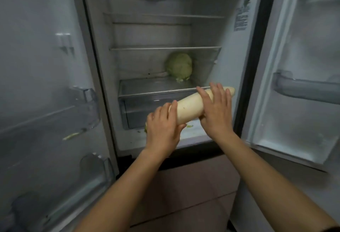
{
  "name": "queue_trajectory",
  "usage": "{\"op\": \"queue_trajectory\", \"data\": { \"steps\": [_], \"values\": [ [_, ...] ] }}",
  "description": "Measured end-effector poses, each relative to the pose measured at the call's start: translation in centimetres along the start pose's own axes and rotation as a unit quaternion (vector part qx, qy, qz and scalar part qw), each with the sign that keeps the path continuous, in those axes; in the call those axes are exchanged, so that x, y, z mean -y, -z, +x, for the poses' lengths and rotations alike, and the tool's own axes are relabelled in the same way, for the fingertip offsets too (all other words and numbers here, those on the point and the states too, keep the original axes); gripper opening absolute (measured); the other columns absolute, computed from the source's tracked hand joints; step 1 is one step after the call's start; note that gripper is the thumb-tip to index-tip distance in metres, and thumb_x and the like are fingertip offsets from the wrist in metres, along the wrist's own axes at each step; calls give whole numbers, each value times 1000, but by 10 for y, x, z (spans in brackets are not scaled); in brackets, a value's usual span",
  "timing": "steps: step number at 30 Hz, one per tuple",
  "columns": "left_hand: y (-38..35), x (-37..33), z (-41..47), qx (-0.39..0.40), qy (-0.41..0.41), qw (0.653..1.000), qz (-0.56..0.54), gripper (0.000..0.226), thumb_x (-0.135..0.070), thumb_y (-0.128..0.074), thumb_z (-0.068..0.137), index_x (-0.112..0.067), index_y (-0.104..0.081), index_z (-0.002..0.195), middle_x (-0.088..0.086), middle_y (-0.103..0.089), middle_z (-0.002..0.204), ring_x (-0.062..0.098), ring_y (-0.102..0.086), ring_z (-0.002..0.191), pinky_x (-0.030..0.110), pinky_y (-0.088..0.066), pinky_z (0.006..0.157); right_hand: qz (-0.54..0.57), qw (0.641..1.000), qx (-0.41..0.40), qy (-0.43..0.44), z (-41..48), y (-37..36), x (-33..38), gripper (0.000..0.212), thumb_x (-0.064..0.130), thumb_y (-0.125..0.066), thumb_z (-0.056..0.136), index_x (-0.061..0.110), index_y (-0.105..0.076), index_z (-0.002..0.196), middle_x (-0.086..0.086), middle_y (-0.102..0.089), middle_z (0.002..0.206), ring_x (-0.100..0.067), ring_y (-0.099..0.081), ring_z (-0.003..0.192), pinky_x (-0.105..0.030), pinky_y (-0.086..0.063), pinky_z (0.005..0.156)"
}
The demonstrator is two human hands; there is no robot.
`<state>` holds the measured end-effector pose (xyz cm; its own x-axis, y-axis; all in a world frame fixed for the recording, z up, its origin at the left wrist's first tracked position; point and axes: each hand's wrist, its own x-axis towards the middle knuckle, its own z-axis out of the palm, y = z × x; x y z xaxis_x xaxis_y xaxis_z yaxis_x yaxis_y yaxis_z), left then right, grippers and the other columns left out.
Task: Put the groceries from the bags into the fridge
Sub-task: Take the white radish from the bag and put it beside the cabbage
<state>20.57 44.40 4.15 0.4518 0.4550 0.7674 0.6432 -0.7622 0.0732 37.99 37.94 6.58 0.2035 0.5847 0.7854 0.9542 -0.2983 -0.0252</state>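
Observation:
A long white radish (191, 105) lies slantwise in both my hands in front of the open fridge (103, 51). My left hand (163, 128) grips its near, lower end. My right hand (217, 108) wraps over its middle, thumb underneath. The far tip of the radish points right, level with the front edge of the lowest glass shelf (147, 86). A green cabbage (180, 65) sits at the back right of that shelf.
A clear drawer (136, 110) sits under the lowest shelf. Two more shelves above it hold nothing. The left door (42, 84) and the right door (303, 77) stand wide open, with door bins. Green leaf scraps lie on the fridge floor and the left door shelf.

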Motion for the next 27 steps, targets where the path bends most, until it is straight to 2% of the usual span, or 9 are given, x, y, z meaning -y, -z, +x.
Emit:
{"op": "queue_trajectory", "data": {
  "steps": [3, 7, 12, 14, 16, 18, 21, 25, 27],
  "values": [
    [-33, 12, 31, -27, 36, 999, 27, 76, -41, -77, 79, -6, -49, 139, 15, -59, 127, 35, -59, 107, 47, -46, 80, 29, 999, 7, -12, 43, -40, 0, 103, 13, -80, 73, 25, -20, 156, -21, -16, 163, -37, -10, 152, -54, -7, 124],
    [-68, 40, 80, -50, 91, 993, 61, 74, -39, -74, 80, -6, -47, 141, 18, -58, 128, 37, -58, 109, 49, -46, 81, 150, 989, -18, -9, 104, -92, 1, 103, 7, -73, 75, 15, -13, 158, -22, -7, 164, -38, -6, 152, -53, -16, 122],
    [-96, 86, 149, -42, 135, 982, 123, 74, -35, -79, 77, -5, -49, 138, 20, -60, 122, 41, -60, 102, 50, -47, 76, 208, 976, 70, -13, 161, -155, -3, 89, 41, -61, 92, 20, -6, 159, -22, -9, 164, -40, -13, 150, -54, -25, 119],
    [-108, 102, 171, -17, 156, 976, 151, 73, -36, -76, 79, -8, -48, 140, 20, -59, 124, 40, -58, 106, 51, -46, 80, 202, 973, 108, -16, 181, -177, -5, 81, 52, -52, 95, 22, -12, 159, -24, -23, 158, -42, -26, 144, -53, -30, 114],
    [-121, 120, 191, 6, 167, 969, 182, 71, -39, -73, 81, -11, -47, 140, 19, -59, 124, 39, -57, 107, 50, -44, 84, 170, 975, 142, 3, 195, -197, -5, 72, 60, -43, 97, 18, -30, 154, -22, -40, 148, -39, -38, 136, -48, -35, 108],
    [-133, 141, 209, 23, 174, 962, 210, 70, -40, -72, 81, -11, -47, 139, 19, -60, 121, 39, -59, 103, 46, -44, 82, 154, 963, 218, 26, 202, -216, -3, 70, 67, -34, 97, 20, -42, 147, -19, -47, 142, -36, -43, 133, -44, -38, 105],
    [-155, 171, 230, 73, 190, 952, 229, 74, -43, -66, 85, -15, -37, 147, 17, -54, 130, 38, -55, 111, 45, -42, 86, 126, 935, 327, 50, 202, -237, -2, 75, 76, -22, 94, 26, -50, 143, -17, -53, 140, -33, -47, 132, -45, -38, 107],
    [-189, 206, 247, 102, 176, 946, 253, 77, -43, -74, 80, -12, -44, 144, 20, -59, 121, 39, -59, 100, 48, -42, 86, 111, 940, 319, 57, 205, -246, 0, 71, 73, -25, 93, 28, -53, 140, -12, -55, 139, -31, -49, 131, -47, -37, 107],
    [-200, 219, 258, 155, 195, 935, 253, 75, -46, -65, 87, -18, -33, 149, 17, -52, 133, 38, -53, 114, 48, -37, 96, 108, 942, 313, 56, 204, -248, 0, 67, 70, -29, 93, 28, -53, 140, -11, -55, 139, -31, -49, 130, -46, -37, 107]
  ]
}}
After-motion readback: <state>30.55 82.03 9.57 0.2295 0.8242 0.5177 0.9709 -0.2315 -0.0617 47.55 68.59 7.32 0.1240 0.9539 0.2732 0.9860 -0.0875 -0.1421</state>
